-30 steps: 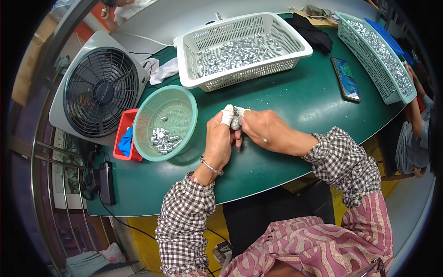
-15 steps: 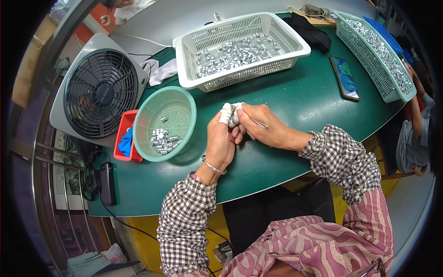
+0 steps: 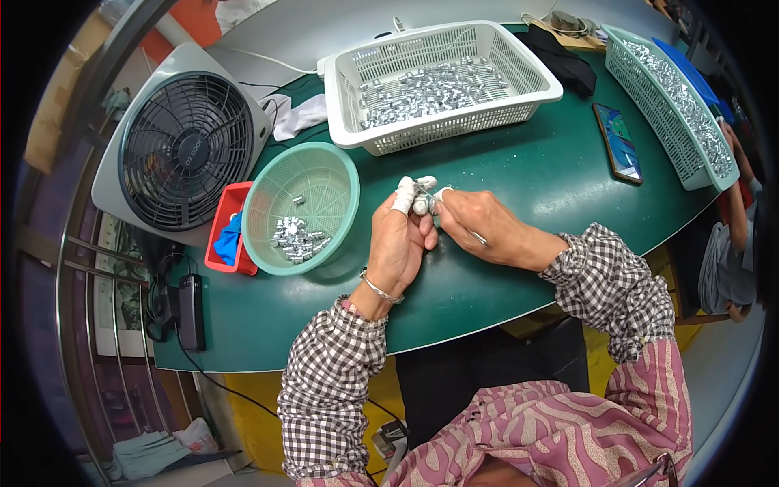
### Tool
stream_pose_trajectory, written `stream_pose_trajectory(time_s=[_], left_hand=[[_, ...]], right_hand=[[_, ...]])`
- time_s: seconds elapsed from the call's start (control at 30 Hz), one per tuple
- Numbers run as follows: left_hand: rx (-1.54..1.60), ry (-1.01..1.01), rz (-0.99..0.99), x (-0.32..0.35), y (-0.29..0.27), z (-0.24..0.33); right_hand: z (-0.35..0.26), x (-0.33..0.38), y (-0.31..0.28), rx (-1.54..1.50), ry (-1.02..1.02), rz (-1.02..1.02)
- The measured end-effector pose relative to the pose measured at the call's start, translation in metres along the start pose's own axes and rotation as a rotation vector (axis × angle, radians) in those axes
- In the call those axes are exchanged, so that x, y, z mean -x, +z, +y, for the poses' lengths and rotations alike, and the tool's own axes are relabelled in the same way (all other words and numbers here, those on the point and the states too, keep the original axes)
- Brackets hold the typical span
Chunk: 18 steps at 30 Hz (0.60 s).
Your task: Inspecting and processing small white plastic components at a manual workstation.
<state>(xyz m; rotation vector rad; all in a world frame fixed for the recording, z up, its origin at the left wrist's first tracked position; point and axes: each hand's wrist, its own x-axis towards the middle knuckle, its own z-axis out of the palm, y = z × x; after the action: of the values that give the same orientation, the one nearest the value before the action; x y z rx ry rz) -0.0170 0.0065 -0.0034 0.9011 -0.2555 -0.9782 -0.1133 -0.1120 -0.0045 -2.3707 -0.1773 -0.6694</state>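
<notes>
A green table (image 3: 527, 174) carries everything within reach. On it, beyond the hands, stands a white rectangular basket (image 3: 454, 134) with a broad scatter of small silvery metal pieces (image 3: 438, 88); at the far right, a pale green rectangular basket (image 3: 652, 105) is heaped with similar bits. A round green basket (image 3: 329, 174), left of the hands, has only a small pile (image 3: 299, 240) at its lower side. The work looks partway along: 3 baskets hold stock, but which pieces are finished and which remain I cannot tell.

The right hand (image 3: 491, 227) pinches a thin metal tool (image 3: 477, 237), its end jutting below the fingers. The left hand (image 3: 395, 239), thumb and fingertip wrapped in white, pinches a small item (image 3: 423, 192) at the tool's tip; it is mostly covered, probably 1 of the metal pieces, and appears mid-handling.

As for room, the widest open stretch lies right of the hands, up to the phone (image 3: 618, 144). A narrower strip separates the hands from the white basket, and the smallest gap runs between left hand and round basket, whose rim stands up. The near table edge curves beneath both forearms, with the hands well inside it.
</notes>
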Motion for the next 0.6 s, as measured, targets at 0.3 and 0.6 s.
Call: stream_pose_trajectory(time_s=[0.3, 0.6], left_hand=[[-0.004, 0.005, 0.003, 0.0, 0.005, -0.007], [-0.007, 0.026, -0.019, -0.001, 0.005, -0.004]], right_hand=[[-0.008, -0.006, 0.0, -0.401, 0.264, -0.02], [-0.001, 0.001, 0.004, 0.277, -0.087, 0.016]])
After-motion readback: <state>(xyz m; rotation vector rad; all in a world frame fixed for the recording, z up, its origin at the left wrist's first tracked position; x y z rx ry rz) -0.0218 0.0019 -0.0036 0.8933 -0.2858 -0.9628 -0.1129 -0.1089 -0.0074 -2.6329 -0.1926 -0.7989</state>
